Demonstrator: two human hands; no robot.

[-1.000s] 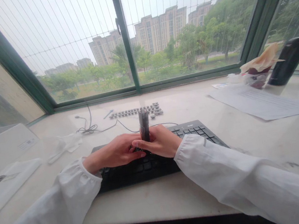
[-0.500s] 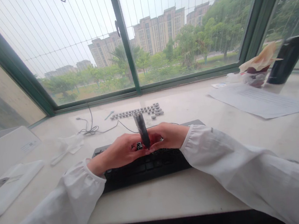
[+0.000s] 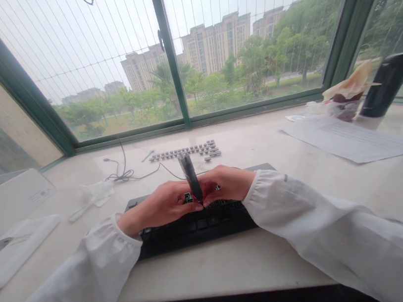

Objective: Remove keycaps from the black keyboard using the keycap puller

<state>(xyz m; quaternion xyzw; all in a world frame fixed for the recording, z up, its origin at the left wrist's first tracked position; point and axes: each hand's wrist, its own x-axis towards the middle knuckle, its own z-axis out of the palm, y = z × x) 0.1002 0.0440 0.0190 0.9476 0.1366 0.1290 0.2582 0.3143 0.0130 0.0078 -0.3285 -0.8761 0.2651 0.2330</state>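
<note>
A black keyboard [image 3: 197, 226] lies on the pale countertop in front of me, some of its area bare of keycaps. My left hand [image 3: 167, 203] and my right hand [image 3: 227, 185] meet above its middle, thumbs and fingers curled. Between them, both grip a dark pen-shaped tool [image 3: 191, 175] with a clear upper end. It stands nearly upright, slightly tilted, its narrow lower tip close to the keys. Whether the tip touches them I cannot tell. The hands partly hide the far rows of the keyboard.
Rows of loose keycaps [image 3: 186, 151] lie behind the keyboard, beside a small bluish stick [image 3: 147, 155] and a coiled cable [image 3: 120, 175]. A white box [image 3: 9, 195] and crumpled plastic [image 3: 91, 196] sit left. Printed paper [image 3: 349, 137] and a dark cylinder [image 3: 389, 84] are at right.
The thumbs have separated slightly, showing more of the tool's lower tip. The tool's upper end leans a little further left. The view has shifted slightly.
</note>
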